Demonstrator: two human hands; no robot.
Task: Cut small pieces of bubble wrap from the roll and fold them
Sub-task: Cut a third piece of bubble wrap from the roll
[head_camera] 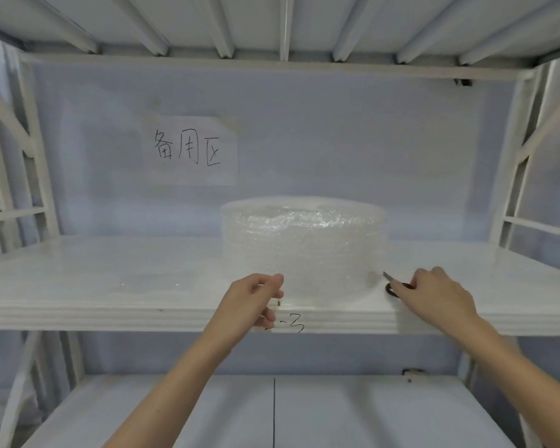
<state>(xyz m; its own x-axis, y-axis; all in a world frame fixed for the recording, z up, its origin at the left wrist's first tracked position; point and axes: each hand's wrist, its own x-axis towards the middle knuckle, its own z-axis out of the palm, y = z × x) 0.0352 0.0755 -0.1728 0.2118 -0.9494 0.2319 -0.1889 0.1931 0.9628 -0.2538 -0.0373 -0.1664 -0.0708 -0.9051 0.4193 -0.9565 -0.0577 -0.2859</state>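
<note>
A big roll of clear bubble wrap [304, 244] stands on end on the white shelf board [110, 286], slightly right of centre. My left hand [256, 302] is at the roll's lower left, thumb and fingers pinched on the loose edge of the wrap near the shelf's front. My right hand [434, 295] rests on the shelf at the roll's lower right, closed around a pair of scissors [393, 284] with dark handles. The blade tips point up and left, close to the roll's side.
White metal rack posts [36, 176] and braces stand on both sides, with an upper shelf overhead. A paper sign with handwriting [191, 150] hangs on the back wall. A lower shelf [272, 412] lies below my forearms. Flat clear plastic lies on the shelf's left part.
</note>
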